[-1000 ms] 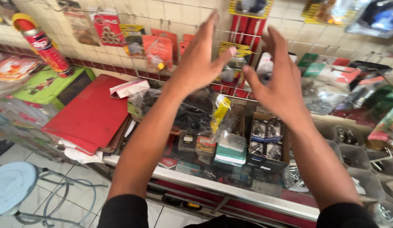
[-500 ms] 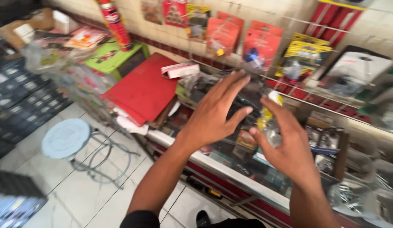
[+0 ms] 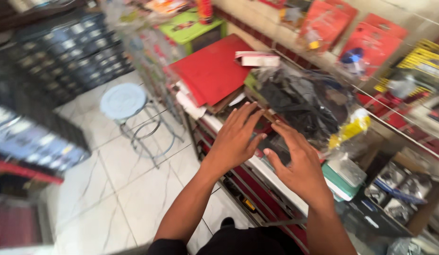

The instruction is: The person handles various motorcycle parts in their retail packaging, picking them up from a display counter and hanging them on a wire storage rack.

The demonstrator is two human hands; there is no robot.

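Black plastic bag (image 3: 299,101) sits lumpy on the cluttered counter, to the right of the flat red folder (image 3: 211,71) that lies on a pile of papers so it stays level. Its long way seems to run from near-left to far-right. The left hand (image 3: 236,139) and right hand (image 3: 297,163) hover just before it, fingers spread, side by side, holding nothing.

I stand in a small shop: hanging red blister packs (image 3: 370,45), cluttered glass counter (image 3: 276,174), stool (image 3: 122,100)
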